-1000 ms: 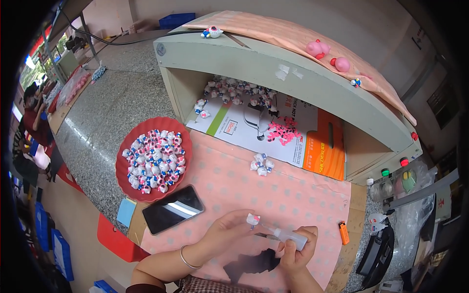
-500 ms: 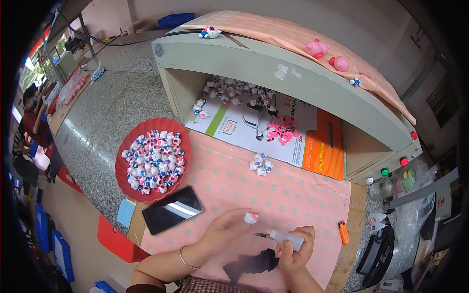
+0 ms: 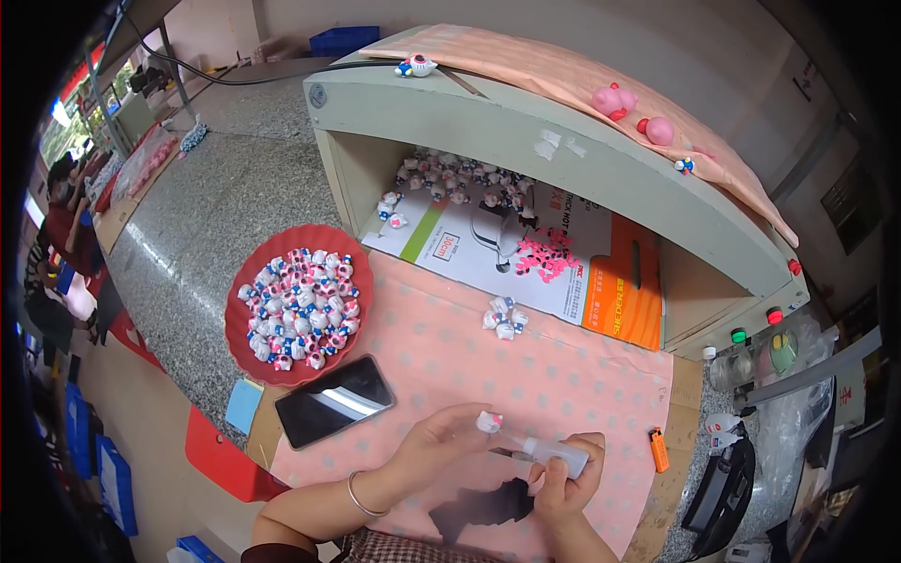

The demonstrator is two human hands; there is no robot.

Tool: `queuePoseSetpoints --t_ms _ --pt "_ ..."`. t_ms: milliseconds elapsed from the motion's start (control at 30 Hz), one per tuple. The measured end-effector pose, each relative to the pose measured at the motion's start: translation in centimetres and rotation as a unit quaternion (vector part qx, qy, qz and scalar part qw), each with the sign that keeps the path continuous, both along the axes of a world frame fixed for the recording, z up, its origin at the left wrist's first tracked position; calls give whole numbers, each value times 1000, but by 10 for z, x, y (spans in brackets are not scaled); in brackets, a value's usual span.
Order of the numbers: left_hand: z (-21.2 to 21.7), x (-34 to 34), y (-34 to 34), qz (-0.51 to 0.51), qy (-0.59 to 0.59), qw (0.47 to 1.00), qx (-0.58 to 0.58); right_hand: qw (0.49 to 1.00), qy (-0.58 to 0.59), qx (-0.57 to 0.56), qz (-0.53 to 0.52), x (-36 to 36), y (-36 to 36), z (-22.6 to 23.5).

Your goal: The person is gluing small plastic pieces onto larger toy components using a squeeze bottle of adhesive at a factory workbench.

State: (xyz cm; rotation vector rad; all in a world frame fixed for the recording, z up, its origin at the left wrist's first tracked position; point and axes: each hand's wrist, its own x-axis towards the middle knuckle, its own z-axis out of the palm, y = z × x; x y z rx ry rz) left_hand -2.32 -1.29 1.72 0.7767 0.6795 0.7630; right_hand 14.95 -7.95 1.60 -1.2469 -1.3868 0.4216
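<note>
Pinched in the fingertips of my left hand point(image 3: 439, 445) is a small white figurine point(image 3: 488, 422) with a pink patch. My right hand point(image 3: 570, 483) grips a translucent squeeze bottle point(image 3: 554, 454), its thin nozzle pointing left, close to the figurine; contact is too small to tell. A dark metal tip point(image 3: 507, 453) sticks out beside the bottle from the right hand; its kind is hidden. Below both hands lies a dark, irregular patch point(image 3: 483, 508) on the pink dotted cloth point(image 3: 422, 319). Several similar figurines point(image 3: 505, 319) stand in a cluster beyond the hands.
A red scalloped bowl point(image 3: 364, 272) full of figurines stands left, by a black phone point(image 3: 335, 402) and blue notepad point(image 3: 244, 406). Ahead, an arched grey box point(image 3: 422, 108) shelters more figurines and small pink pieces point(image 3: 547, 255). An orange lighter point(image 3: 660, 450) and black bag point(image 3: 721, 493) lie right.
The whole view has shifted slightly. Both hands keep their grips, and the bottle's nozzle stays close to the figurine with little visible movement.
</note>
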Motion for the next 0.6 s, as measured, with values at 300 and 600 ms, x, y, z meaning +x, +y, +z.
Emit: queuePoseSetpoints --t_ms 300,600 --pt "5 -3 -5 5 26 1000 2 1000 -20 6 2 -6 -1 -3" --pt "5 -3 -3 14 29 999 18 1000 -10 -5 8 -5 0 -1"
